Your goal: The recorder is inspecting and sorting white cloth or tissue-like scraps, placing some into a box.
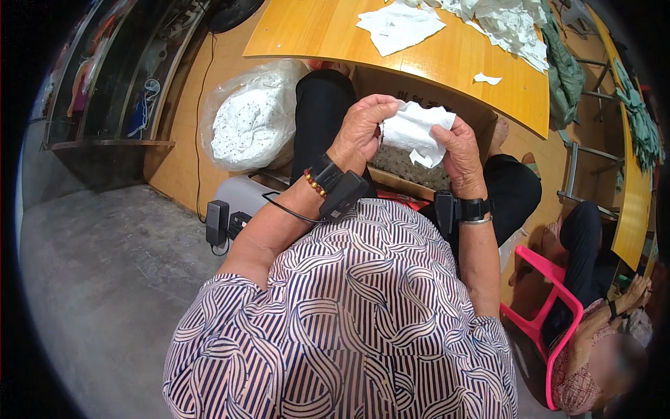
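Note:
Over my lap I hold a crumpled white piece of cloth (413,128) between both hands. It looks thin and soft, with a ragged lower edge; whether it is cloth or paper is hard to be sure. My left hand (364,124) pinches its left end, fingers closed. At the other end, my right hand (458,148) grips it with the thumb on top. Below the piece, between my knees, stands a cardboard box (391,80) with small grey-white bits inside, partly hidden by my hands.
A yellow wooden table (307,31) lies ahead, with a flat white piece (401,28), a white heap (506,31) and a small scrap (487,79). A clear bag of speckled white material (248,126) stands left. A person sits at right by a pink stool (541,269). Shelves (105,84) stand left.

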Available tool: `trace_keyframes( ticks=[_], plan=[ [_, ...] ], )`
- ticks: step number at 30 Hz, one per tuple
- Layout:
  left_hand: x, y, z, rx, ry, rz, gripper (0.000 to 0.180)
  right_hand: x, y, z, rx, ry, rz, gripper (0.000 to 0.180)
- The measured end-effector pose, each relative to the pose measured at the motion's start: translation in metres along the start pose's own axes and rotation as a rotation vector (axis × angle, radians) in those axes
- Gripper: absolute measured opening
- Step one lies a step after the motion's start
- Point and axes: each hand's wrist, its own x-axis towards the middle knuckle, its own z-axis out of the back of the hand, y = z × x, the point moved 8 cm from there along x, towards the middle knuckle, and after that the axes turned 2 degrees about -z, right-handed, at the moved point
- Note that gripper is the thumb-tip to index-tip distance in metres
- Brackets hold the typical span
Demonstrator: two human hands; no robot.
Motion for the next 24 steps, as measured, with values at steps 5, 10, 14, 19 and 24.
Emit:
trace_keyframes(
  ticks=[5,10,14,19,24],
  plan=[
    [0.008,-0.007,0.028,0.002,-0.107,-0.073,0.008,0.000,0.003,0.008,0.012,-0.043,-0.008,0.034],
    [0.005,-0.003,0.028,0.103,0.022,0.039,0.011,-0.001,0.008,0.012,0.054,-0.045,-0.051,0.035],
    [0.002,0.004,0.027,0.318,-0.013,0.103,0.027,0.003,0.018,-0.007,0.092,0.045,-0.079,0.032],
    [-0.008,0.048,-0.024,0.124,0.271,0.344,0.041,-0.019,0.046,-0.010,0.054,0.032,-0.021,0.032],
    [-0.023,0.046,-0.043,0.172,0.347,0.229,0.029,-0.023,0.032,-0.008,-0.096,-0.003,0.060,0.024]
  ],
)
